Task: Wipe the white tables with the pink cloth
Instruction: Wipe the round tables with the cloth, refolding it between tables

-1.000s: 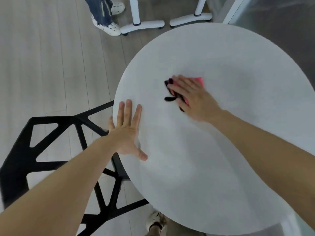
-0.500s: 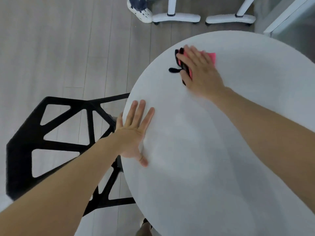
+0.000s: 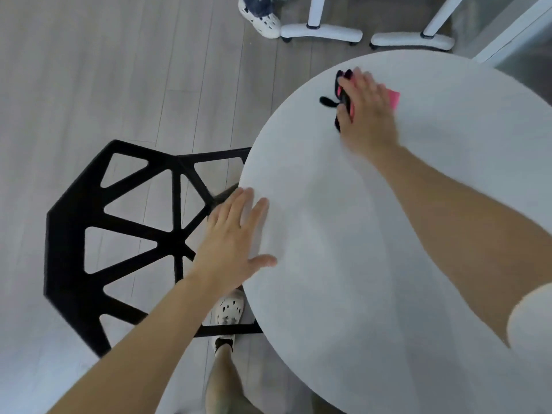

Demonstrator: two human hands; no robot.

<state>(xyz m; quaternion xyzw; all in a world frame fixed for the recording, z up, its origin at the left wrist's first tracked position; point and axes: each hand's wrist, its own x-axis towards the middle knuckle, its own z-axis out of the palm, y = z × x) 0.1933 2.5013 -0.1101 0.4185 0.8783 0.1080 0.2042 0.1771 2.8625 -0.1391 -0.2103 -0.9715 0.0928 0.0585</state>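
Note:
A round white table [image 3: 388, 264] fills the right side of the view. My right hand [image 3: 369, 115] lies flat on a pink cloth [image 3: 395, 98] with black trim near the table's far left rim, fingers straight and pressing it down. Most of the cloth is hidden under the hand. My left hand [image 3: 236, 237] has its fingers spread at the table's left edge, partly over the rim; whether it touches the top I cannot tell.
A black open-frame chair [image 3: 125, 234] stands against the table's left side. Another person's white shoe [image 3: 265, 20] and white wheeled stand feet [image 3: 322, 32] are on the grey wood floor beyond. My own shoe [image 3: 228, 312] shows beneath the table's edge.
My right hand has slid the cloth away from me toward the table's far left rim. My left hand has shifted outward to the table's left edge.

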